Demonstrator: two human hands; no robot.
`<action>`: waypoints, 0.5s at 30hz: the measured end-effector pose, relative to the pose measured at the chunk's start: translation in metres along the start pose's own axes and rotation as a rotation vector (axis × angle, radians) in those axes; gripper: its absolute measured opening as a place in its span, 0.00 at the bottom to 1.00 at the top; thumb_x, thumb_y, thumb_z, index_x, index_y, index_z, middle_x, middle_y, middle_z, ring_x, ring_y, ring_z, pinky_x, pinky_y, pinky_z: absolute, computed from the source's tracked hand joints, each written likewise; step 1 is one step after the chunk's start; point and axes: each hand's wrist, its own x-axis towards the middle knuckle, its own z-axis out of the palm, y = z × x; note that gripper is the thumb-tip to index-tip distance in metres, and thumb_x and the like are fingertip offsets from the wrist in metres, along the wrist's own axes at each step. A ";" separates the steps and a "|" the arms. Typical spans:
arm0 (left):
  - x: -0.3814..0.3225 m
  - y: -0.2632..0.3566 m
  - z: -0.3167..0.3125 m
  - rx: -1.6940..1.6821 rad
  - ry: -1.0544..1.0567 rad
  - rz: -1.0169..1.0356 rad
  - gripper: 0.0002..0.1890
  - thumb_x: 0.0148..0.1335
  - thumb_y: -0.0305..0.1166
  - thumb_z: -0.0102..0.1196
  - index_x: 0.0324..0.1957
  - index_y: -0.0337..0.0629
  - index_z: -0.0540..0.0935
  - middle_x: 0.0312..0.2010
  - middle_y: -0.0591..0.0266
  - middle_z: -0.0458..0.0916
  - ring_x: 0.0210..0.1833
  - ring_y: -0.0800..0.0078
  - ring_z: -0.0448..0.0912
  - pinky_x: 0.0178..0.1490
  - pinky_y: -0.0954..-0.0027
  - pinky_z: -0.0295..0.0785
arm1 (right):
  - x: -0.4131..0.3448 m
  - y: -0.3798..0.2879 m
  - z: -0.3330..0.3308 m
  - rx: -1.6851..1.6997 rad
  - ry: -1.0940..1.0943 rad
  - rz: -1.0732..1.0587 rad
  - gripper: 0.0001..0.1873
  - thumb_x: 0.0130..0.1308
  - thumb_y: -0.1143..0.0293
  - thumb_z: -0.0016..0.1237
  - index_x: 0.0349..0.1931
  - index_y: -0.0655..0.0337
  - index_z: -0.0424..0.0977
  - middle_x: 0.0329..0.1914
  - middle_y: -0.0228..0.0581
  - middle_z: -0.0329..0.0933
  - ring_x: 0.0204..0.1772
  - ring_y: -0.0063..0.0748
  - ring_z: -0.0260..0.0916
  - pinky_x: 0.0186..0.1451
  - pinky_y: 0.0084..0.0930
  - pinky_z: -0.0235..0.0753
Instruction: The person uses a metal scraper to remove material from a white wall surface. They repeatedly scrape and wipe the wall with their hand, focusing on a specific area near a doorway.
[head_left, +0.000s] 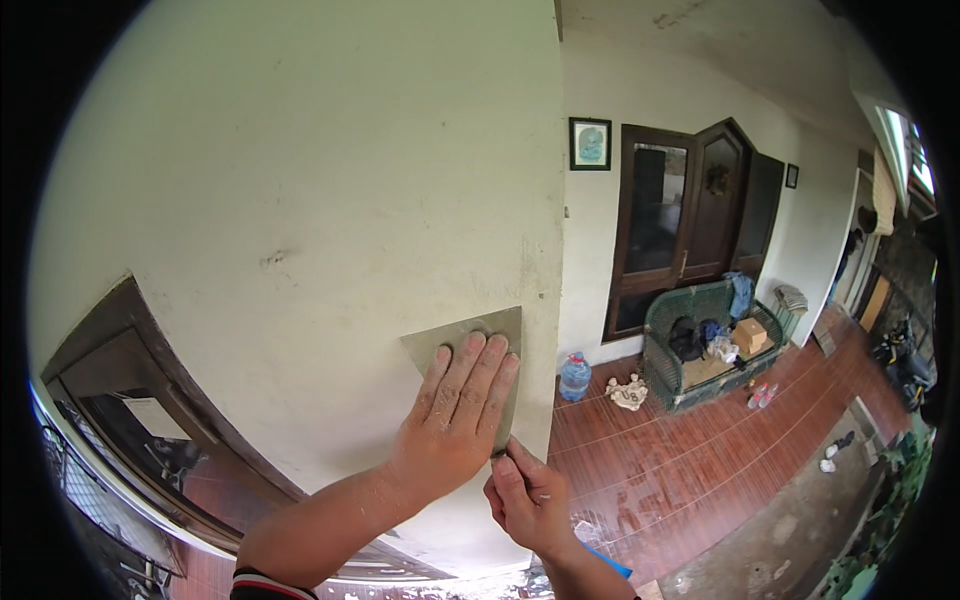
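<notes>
A broad, thin scraper blade, flared at its top edge, rests against the cream painted wall close to the wall's right corner. My left hand lies flat over the blade, fingers stretched upward and pressing it; the thumb is out of sight. Below, my right hand grips the scraper's narrow lower end, and the fingers cover most of the handle. Pale dust coats both hands. Around the blade the wall shows scuffs, small pits and a rough patch to the left.
A dark wooden window frame is set in the wall at lower left. Right of the corner, a blue water jug and a green wicker bench loaded with items stand on reddish floor tiles. A wooden door is behind.
</notes>
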 end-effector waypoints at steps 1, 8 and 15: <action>-0.001 -0.001 0.000 -0.019 -0.029 -0.002 0.23 0.56 0.29 0.46 0.55 0.34 0.74 0.59 0.51 0.71 0.65 0.56 0.66 0.68 0.55 0.60 | 0.000 0.000 0.000 -0.003 -0.013 0.018 0.19 0.72 0.70 0.39 0.60 0.68 0.64 0.16 0.26 0.64 0.18 0.12 0.58 0.20 0.14 0.59; -0.001 0.000 0.001 -0.068 -0.024 -0.047 0.23 0.57 0.28 0.46 0.56 0.34 0.74 0.59 0.52 0.71 0.65 0.57 0.65 0.68 0.55 0.59 | 0.000 -0.003 -0.002 -0.090 -0.007 -0.011 0.19 0.72 0.70 0.38 0.61 0.66 0.64 0.17 0.26 0.64 0.19 0.12 0.58 0.20 0.13 0.59; 0.001 -0.001 0.001 -0.096 -0.020 -0.058 0.23 0.57 0.27 0.45 0.56 0.34 0.73 0.60 0.51 0.70 0.66 0.57 0.65 0.69 0.54 0.58 | 0.004 -0.001 -0.002 0.008 -0.031 -0.020 0.20 0.72 0.70 0.37 0.63 0.65 0.62 0.17 0.26 0.64 0.19 0.12 0.59 0.21 0.13 0.60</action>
